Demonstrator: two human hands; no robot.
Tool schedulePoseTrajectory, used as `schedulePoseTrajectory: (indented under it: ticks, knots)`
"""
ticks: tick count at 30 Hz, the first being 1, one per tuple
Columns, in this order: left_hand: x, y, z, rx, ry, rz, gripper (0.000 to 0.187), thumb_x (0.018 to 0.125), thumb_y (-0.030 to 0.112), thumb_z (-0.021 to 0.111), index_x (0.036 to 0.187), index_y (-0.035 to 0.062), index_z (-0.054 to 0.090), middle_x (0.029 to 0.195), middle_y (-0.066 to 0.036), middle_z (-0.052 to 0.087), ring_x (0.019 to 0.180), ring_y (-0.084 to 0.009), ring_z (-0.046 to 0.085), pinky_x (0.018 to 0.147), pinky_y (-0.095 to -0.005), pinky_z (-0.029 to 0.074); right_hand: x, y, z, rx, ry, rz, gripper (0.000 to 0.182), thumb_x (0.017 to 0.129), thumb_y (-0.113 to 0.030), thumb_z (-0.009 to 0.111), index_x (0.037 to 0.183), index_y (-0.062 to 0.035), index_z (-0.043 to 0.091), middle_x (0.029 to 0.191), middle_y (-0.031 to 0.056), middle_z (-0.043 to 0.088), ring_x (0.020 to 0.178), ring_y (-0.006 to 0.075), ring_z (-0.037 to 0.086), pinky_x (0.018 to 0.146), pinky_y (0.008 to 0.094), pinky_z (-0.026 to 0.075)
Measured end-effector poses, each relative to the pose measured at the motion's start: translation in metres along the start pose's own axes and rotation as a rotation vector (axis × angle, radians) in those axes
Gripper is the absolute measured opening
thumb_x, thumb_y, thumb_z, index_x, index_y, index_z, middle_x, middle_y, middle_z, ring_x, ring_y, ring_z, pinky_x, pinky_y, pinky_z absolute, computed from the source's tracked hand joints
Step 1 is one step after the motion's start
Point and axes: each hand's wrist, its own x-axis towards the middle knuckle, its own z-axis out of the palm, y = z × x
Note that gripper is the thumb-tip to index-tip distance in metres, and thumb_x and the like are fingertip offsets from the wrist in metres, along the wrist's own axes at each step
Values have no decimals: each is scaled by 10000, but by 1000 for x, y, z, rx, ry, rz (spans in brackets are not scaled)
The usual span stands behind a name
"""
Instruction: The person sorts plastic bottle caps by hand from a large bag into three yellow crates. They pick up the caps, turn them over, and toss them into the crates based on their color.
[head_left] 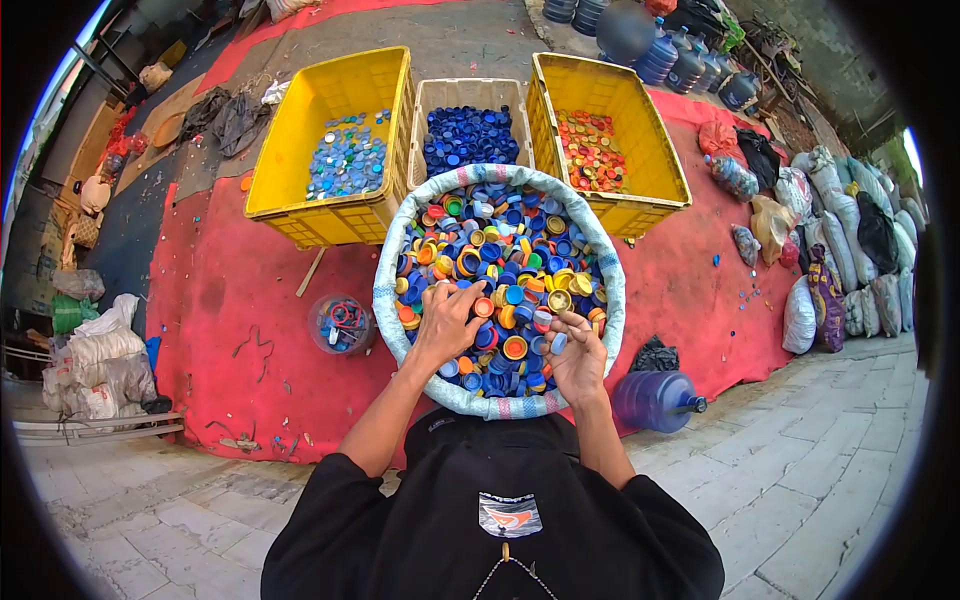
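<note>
One bare left hand curls at eight o'clock over multicoloured round plastic caps in a pale-blue fabric-rimmed sack, its grip unclear, while the bare right hand, at four o'clock, grasps a pale-blue round plastic cap.

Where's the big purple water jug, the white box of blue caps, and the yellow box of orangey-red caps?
Purple see-through plastic jug (645,401): head view, round side.
Whitish plastic box (472,93): head view, far inner wall.
Right-hand yellow plastic box (592,84): head view, far inner wall.
</note>
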Motion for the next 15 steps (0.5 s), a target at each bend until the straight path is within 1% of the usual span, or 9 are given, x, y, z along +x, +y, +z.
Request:
schedulePoseTrajectory:
  ticks: [1,2,5,6,9,10,13,14,15]
  knots:
    - [2,5,-4,-31,25,-25,586,699,165,806,1235,60,594,1027,-27,690,967,-242,544,863,-391,379,-2,0,1,4,-4,11,281,850,-139,527,1121,-65,541,924,54,617,805,174,592,725,348,481]
    - [4,9,-7,-62,51,-49,559,705,170,808,1209,46,600,1015,-44,687,948,-242,561,858,-386,401,-6,1,4,-61,61,20,271,860,-154,550,1117,-69,550,833,12,584,724,134,551,672,314,456]
    - [1,12,-2,-442,49,-231,471,740,201,816,1108,7,595,984,-86,679,853,-205,610,789,-338,479,-4,3,-4,-127,23,45,257,870,-166,576,1104,-61,565,799,-8,542,670,104,519,626,287,438]
    - [-1,17,-6,-537,54,-307,383,796,227,799,1041,18,593,965,-86,674,784,-136,625,715,-283,513,-5,3,0,-149,20,42,231,878,-151,595,1087,-54,581,764,-26,503,638,78,487,592,267,422]
    - [-6,25,-12,-1066,-35,-663,351,814,218,791,1051,49,595,955,-56,668,809,-87,614,730,-252,502,0,7,0,-272,28,13,209,881,-132,616,1070,-48,588,749,-30,505,617,62,475,565,243,410]
    - [-6,27,-21,-1166,-113,-781,295,849,199,754,1068,76,599,977,-49,667,806,-90,623,730,-257,511,2,7,2,-321,21,-2,214,878,-124,625,1071,-41,588,746,-29,508,609,57,471,555,236,406]
    - [-13,31,-27,-1654,-74,-957,238,880,190,709,1067,86,605,1000,-52,667,805,-121,633,731,-287,522,8,9,7,-495,1,-44,231,876,-108,638,1087,-32,583,747,-26,508,590,48,458,533,220,396]
    - [-15,31,-27,-1717,-51,-967,162,916,153,643,1060,87,609,997,-58,665,841,-154,644,747,-319,531,11,11,7,-572,-9,-63,238,880,-107,633,1100,-35,577,756,-24,504,587,49,453,531,218,396]
    - [-17,31,-28,-1763,-43,-985,168,917,136,634,1074,86,604,997,-61,662,859,-158,644,763,-327,534,14,13,7,-649,-19,-81,244,884,-107,628,1112,-39,572,764,-22,499,583,49,448,529,215,395]
